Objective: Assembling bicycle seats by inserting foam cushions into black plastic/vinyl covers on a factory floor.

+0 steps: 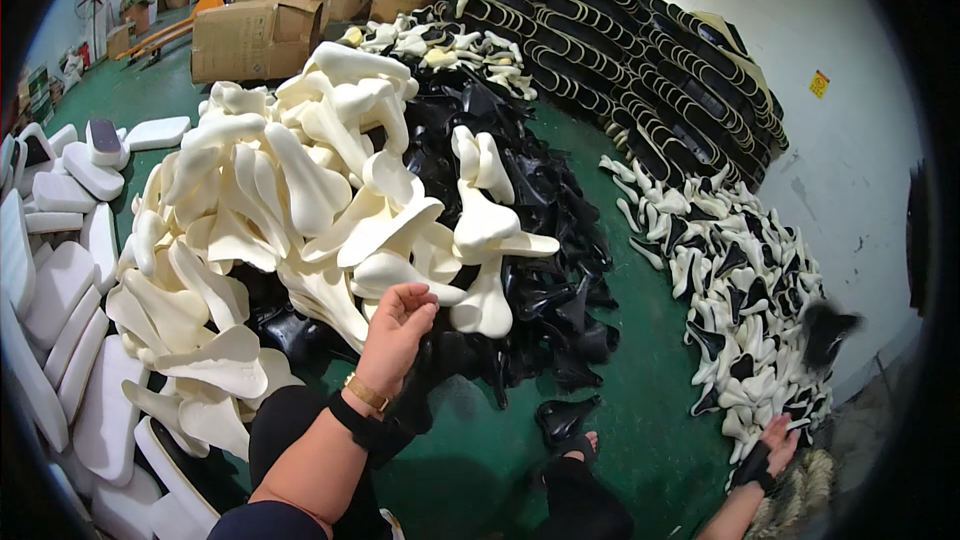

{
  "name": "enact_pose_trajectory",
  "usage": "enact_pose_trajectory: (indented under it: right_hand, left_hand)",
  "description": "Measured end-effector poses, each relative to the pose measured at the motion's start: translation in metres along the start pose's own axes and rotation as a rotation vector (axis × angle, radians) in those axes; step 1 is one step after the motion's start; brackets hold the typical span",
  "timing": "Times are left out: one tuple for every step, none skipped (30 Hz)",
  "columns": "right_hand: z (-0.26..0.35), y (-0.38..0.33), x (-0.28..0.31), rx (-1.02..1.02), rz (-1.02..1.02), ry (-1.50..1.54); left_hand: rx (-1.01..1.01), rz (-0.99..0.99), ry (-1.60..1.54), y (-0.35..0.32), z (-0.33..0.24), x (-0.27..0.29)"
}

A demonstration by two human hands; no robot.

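My left hand (400, 325) is at the near edge of a large heap of cream, saddle-shaped foam pads (305, 180). Its fingers are loosely curled, thumb and fingertips a little apart, beside a cream foam pad (390, 272); no object shows between them. At the far right, my right hand (778, 443) is open, palm up. A blurred black saddle-shaped piece (828, 337) is in the air above it, apart from the hand. Beneath it runs a long pile of cream and black saddle-shaped pieces (745, 310).
Shiny black saddle-shaped pieces (545, 240) cover the green floor (650, 380) beside the cream heap; one black piece (565, 420) lies near my foot. White pads (65, 290) crowd the left. Black stacks with pale edging (650, 70) and cardboard boxes (255, 40) stand behind.
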State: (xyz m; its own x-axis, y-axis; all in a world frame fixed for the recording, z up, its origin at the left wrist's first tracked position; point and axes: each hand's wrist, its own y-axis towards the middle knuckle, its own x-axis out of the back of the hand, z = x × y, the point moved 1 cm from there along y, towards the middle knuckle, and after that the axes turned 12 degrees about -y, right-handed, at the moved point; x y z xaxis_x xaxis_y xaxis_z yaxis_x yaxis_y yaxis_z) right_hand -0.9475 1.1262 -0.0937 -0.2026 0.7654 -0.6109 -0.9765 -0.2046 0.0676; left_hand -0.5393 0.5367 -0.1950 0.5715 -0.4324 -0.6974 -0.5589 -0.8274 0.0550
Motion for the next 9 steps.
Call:
enact_pose_trajectory:
  right_hand:
    - [-0.019,0.0,-0.045,0.237,-0.382,0.084]
    - [-0.018,0.0,-0.054,0.082,0.067,-0.071]
    - [-0.024,0.001,-0.058,-0.081,0.511,-0.227]
    - [-0.055,0.011,-0.056,0.112,0.312,-0.256]
    - [-0.133,-0.022,-0.153,-0.097,0.14,-0.151]
    - [-0.165,-0.046,-0.186,-0.209,0.166,-0.214]
    - [-0.201,-0.067,-0.217,-0.336,0.2,-0.275]
    - [-0.236,-0.085,-0.232,-0.44,0.275,-0.341]
    - [-0.276,-0.093,-0.23,-0.571,0.393,-0.372]
  left_hand:
    - [0.017,-0.04,-0.007,-0.002,-0.006,0.005]
    - [0.024,-0.06,-0.013,-0.001,-0.009,0.006]
    - [0.026,-0.051,-0.022,0.001,-0.011,0.005]
    - [0.05,-0.074,-0.077,0.003,-0.012,0.001]
    - [0.047,-0.172,-0.083,0.0,-0.018,0.015]
    - [0.043,-0.173,-0.113,0.001,-0.02,0.016]
    - [0.048,-0.171,-0.114,0.001,-0.019,0.015]
    - [0.039,-0.161,-0.123,-0.001,-0.022,0.012]
    - [0.036,-0.15,-0.132,0.0,-0.022,0.009]
